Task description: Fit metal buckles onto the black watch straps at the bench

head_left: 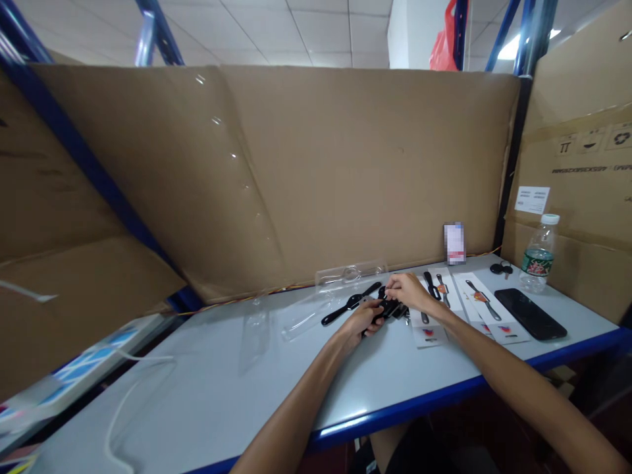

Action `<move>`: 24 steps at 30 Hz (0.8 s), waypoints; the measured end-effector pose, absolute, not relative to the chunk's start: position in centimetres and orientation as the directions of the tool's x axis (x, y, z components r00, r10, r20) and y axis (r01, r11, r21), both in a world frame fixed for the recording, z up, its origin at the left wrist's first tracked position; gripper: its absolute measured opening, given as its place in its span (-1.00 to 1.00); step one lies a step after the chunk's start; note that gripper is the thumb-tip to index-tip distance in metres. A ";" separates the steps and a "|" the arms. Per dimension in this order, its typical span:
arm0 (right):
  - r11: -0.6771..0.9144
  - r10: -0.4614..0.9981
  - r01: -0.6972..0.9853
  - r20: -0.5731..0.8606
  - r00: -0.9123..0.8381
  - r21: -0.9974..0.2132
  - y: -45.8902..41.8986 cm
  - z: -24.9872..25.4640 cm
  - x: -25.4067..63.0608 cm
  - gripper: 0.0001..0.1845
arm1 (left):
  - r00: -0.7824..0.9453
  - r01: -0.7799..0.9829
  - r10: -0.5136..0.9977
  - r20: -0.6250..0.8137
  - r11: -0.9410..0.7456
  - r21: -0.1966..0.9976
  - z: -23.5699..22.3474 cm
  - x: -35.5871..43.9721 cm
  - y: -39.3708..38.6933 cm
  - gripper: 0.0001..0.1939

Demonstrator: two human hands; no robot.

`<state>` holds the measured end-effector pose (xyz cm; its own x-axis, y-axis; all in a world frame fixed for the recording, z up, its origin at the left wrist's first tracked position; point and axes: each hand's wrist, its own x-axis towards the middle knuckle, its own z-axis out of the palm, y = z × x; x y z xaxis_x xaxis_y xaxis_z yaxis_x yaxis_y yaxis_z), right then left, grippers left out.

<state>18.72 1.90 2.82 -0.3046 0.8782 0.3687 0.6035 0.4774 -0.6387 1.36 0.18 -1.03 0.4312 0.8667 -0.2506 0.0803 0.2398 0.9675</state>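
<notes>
My left hand (363,318) is closed around a black spokeshave (390,308), low over the table. The fingers of my right hand (409,291) are pinched together at its upper side; what they grip is too small to make out. A second black spokeshave (340,312), long with two handles, lies on the table just left of my hands. Small metal parts (403,315) show under my right hand, partly hidden. To the right, a printed card (428,337) has another black spokeshave (431,284) lying on it.
Clear plastic blister shells (351,272) lie behind and left of my hands. Further right are more printed cards (509,329), a black phone (529,313), keys (498,268) and a water bottle (538,266). A small screen (455,243) leans against the cardboard wall (370,164). A white cable (116,408) crosses the left side.
</notes>
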 end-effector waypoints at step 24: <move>0.580 0.782 0.785 0.420 -0.461 -0.219 0.4 2.8 18.2 -0.89 | 0.418 0.082 0.898 -0.136 0.111 0.990 -0.8 2.1 -1.0 -0.65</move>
